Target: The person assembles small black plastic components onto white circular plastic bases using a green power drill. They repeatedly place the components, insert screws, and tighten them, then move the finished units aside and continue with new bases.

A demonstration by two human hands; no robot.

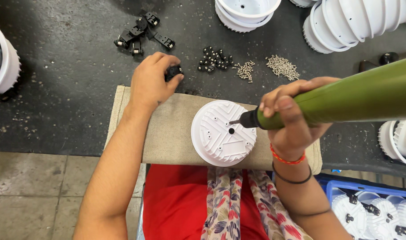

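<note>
Left hand (151, 80): fingers closed on a small black clip (173, 71), picked beside the loose parts.
Right hand (292, 118): wrapped around the green screwdriver (345, 98), steadying its tip.
White ribbed housing (223, 133): laid below the tip, cushioned on the beige pad (167, 133).

An assembly workshop, at a bench covered by a dark rubber mat (69, 89). Stacks of identical white plastic housings (358, 20) stand along its edges, with sorted heaps of small screws (282, 66) and black clips (140, 33) between them, a green electric screwdriver (345, 98), and a blue crate (345, 189) of finished units.
</note>
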